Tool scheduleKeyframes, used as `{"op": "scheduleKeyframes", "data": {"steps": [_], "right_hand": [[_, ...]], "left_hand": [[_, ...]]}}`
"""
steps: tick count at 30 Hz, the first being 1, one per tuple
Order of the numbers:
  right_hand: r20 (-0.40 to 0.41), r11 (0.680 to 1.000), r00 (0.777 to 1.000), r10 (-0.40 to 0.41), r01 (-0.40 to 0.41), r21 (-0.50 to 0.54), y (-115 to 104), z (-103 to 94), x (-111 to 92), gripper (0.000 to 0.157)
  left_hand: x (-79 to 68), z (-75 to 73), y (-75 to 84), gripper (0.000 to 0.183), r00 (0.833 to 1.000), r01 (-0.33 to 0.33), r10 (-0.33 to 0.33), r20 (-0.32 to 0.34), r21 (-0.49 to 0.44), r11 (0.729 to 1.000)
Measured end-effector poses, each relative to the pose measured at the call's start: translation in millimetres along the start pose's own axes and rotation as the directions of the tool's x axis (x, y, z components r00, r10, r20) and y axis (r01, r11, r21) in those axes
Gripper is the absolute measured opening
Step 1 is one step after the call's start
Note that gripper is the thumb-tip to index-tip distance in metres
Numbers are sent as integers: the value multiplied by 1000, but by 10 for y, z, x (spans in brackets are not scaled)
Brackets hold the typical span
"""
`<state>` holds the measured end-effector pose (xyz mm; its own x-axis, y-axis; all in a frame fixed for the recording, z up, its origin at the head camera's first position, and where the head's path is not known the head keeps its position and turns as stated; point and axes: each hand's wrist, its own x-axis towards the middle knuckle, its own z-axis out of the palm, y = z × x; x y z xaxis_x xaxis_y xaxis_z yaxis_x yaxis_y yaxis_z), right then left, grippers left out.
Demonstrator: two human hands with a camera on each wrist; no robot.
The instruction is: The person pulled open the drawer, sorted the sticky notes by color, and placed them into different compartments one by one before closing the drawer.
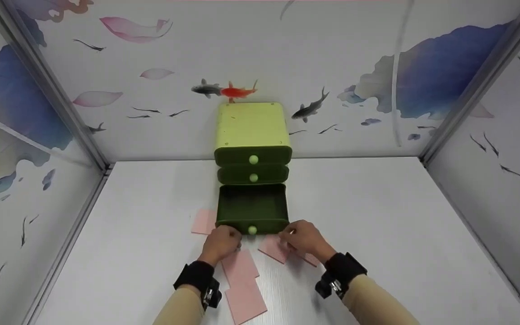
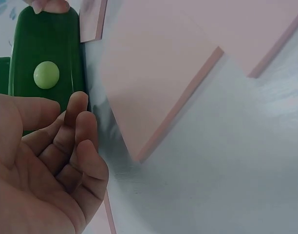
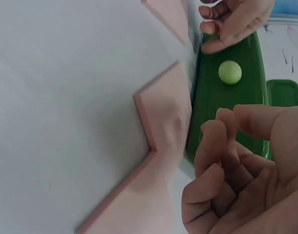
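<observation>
The dark green bottom drawer (image 1: 253, 203) is pulled well out of a small green chest of drawers (image 1: 253, 124), its inside bare. At the drawer front's left end is my left hand (image 1: 220, 243), fingers loosely bent, a gap between thumb and fingertips in the left wrist view. My right hand (image 1: 306, 237) is at the front's right corner, its fingers bent too, thumb and index tips close together. Between the hands shows the drawer's round light green knob (image 2: 46, 75). Below my right hand lies a pink square piece (image 3: 164, 102); another pink piece (image 1: 240, 267) lies by my left hand.
More pink pieces lie on the white table (image 1: 377, 216), one left of the drawer (image 1: 203, 221) and one near the front (image 1: 246, 301). The middle drawer (image 1: 253, 174) is out slightly. Patterned panels (image 1: 260, 49) wall the table at the back and both sides.
</observation>
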<state>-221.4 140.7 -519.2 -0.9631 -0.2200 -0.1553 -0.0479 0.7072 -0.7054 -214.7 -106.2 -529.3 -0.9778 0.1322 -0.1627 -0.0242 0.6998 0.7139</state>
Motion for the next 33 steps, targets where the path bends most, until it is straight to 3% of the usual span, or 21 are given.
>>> {"op": "scheduleKeyframes", "data": {"steps": [6,10,13,18,23,28,33], "right_hand": [[-58,988,997,58,-65,-141,132,-121,-44,13],[-97,966,993,59,-82,-246,124,-40,-82,22],[-133,942,991,6,-50,-331,95,65,-107,35],[-174,864,979,-103,2,-504,57,211,-130,47],[-184,825,974,-133,6,-564,71,301,-154,49],[-178,788,969,-174,28,-615,101,371,-175,64],[-140,767,977,-161,34,-640,79,385,-174,64]], "left_hand": [[-16,13,17,25,1000,-12,12,-10,-9,1000],[-19,17,29,25,1000,-21,21,-17,-2,1000],[-11,21,28,26,1000,-19,19,-9,-2,1000],[9,26,14,25,1000,-11,11,20,2,1000],[23,34,12,25,1000,-11,11,26,11,1000],[32,43,21,25,1000,-14,14,18,8,1000],[31,46,35,26,1000,-18,18,10,2,1000]]}}
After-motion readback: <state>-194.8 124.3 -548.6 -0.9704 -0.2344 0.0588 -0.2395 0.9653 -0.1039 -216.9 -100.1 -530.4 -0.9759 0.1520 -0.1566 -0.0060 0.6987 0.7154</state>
